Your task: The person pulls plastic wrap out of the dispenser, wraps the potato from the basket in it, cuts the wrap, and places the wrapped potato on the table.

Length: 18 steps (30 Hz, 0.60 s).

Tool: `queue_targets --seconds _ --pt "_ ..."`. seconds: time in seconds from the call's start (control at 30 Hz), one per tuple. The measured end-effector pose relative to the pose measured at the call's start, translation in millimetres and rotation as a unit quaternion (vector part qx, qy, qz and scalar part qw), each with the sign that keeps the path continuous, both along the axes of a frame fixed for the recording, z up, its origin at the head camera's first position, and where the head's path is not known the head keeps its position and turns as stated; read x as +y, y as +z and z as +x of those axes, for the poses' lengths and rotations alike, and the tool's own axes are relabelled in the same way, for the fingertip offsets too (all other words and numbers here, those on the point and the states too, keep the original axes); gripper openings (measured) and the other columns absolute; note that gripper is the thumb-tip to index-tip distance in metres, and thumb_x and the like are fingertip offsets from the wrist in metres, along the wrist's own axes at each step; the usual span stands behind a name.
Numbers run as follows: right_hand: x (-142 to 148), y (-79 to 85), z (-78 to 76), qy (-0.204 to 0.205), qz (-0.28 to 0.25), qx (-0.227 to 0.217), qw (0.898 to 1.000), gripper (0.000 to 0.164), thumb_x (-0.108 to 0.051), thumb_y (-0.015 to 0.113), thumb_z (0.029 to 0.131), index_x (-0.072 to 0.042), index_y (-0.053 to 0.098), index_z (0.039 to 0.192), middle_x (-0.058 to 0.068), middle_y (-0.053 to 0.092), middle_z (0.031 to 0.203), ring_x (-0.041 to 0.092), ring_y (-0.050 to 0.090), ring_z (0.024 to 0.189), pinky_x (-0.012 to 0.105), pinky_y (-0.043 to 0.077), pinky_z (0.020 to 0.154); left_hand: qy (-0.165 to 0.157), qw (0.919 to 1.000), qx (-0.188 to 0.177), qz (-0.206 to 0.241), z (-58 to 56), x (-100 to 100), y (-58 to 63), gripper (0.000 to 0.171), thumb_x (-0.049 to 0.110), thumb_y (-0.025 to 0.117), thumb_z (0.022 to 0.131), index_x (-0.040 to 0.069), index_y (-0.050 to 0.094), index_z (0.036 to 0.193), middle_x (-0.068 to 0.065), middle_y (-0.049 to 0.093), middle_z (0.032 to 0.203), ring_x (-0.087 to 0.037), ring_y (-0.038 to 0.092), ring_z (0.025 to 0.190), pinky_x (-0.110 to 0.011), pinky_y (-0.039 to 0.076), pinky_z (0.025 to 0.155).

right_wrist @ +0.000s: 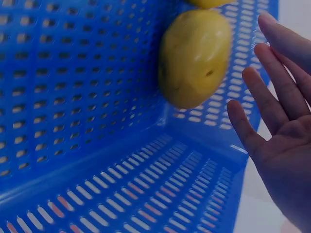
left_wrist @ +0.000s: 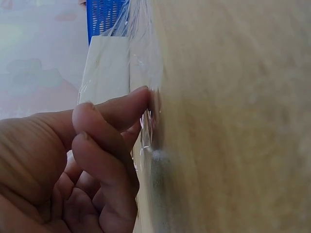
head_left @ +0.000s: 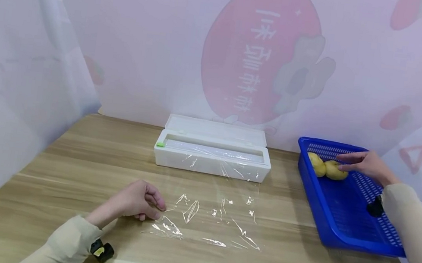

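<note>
Left hand (head_left: 134,203) on film (head_left: 213,214), right hand (head_left: 369,164) near potatoes (head_left: 335,171)

Left fingers pinch the film's left edge; it runs from a white box (head_left: 170,158) by the bench's (head_left: 114,155) back edge toward the front. Right fingers, spread apart, hang near two potatoes in a blue basket (head_left: 362,245) by the right edge.
</note>
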State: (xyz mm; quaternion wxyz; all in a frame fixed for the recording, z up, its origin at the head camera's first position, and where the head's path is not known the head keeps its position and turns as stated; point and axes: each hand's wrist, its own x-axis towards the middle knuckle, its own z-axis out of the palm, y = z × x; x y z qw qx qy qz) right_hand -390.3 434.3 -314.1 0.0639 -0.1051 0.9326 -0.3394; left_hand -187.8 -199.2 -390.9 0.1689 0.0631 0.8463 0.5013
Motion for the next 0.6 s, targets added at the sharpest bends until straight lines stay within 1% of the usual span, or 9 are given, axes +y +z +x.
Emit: queue_targets --seconds 0.1,0.2,0.33,0.43,0.6 --pt "5 -3.3 -0.1 -0.005 0.014 0.005 1.0 0.065 -0.032 0.081 0.083 0.0 0.058 0.135 0.025 0.051 0.138 0.045 0.039 0.13 0.062 0.033 0.101 0.001 1.0 0.0 -0.002 1.7 1 0.1 0.022 0.0 0.084 0.072 0.003 0.071 0.09 -0.007 0.072 0.086 -0.008 0.05 0.046 -0.018 0.041 0.043" --pt "9 -5.8 0.8 -0.006 0.011 0.003 1.0 0.069 -0.032 0.081 0.083 0.002 0.055 0.137 0.028 0.047 0.139 0.048 0.037 0.131 0.064 0.032 0.101 -0.001 1.0 0.003 -0.002 3.0 0 1.0 0.022 0.0 0.084 0.072 0.003 0.071 0.09 -0.007 0.072 0.086 -0.008 0.049 0.046 -0.018 0.041 0.043" --pt "14 -11.1 0.7 -0.009 0.012 -0.005 1.0 0.072 -0.033 0.081 0.082 0.003 0.053 0.138 0.028 0.046 0.14 0.049 0.035 0.132 0.064 0.031 0.101 -0.003 1.0 0.001 -0.002 3.6 -1 2.5 0.021 -0.001 0.083 0.073 0.002 0.071 0.09 -0.007 0.072 0.085 -0.008 0.049 0.046 -0.018 0.041 0.042" --pt "16 -16.7 -2.2 -0.018 0.022 -0.001 1.0 0.071 -0.033 0.082 0.081 0.002 0.056 0.136 0.026 0.048 0.139 0.047 0.038 0.131 0.062 0.032 0.102 -0.005 1.0 0.001 -0.002 4.2 -2 2.9 0.021 0.0 0.083 0.073 0.002 0.071 0.09 -0.007 0.072 0.085 -0.008 0.049 0.046 -0.018 0.041 0.043" --pt "13 -27.5 -8.0 -0.008 0.037 0.006 0.999 0.07 -0.027 0.083 0.081 0.006 0.054 0.135 0.029 0.051 0.135 0.047 0.044 0.125 0.06 0.035 0.101 -0.001 0.9999 -0.003 -0.012 4.1 -5 2.4 0.021 0.001 0.083 0.073 0.003 0.072 0.09 -0.006 0.072 0.083 -0.007 0.049 0.045 -0.017 0.041 0.042"
